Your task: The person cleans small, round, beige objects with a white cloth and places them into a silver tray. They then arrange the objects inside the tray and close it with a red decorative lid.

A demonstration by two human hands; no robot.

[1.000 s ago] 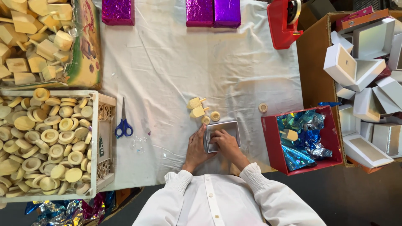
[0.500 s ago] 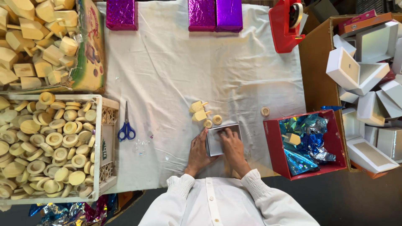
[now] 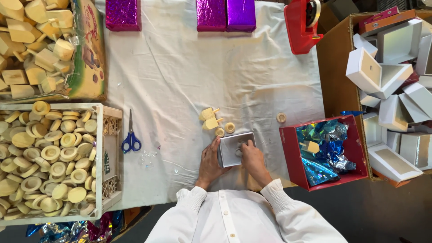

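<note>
fingers point(image 3: 243, 146) of our right hand point(image 3: 252, 158) dip into the small white box point(image 3: 235, 148), left hand point(image 3: 209, 160) clamped on its side; a nudge could scatter the wooden pieces point(image 3: 215, 122) beside it

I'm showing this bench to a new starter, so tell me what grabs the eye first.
First the small white open box at the near edge of the white cloth, steadied by the left hand while the right hand reaches inside. Next, the white crate of pale wooden rings at the left, and the red box of shiny blue foil at the right.
</note>
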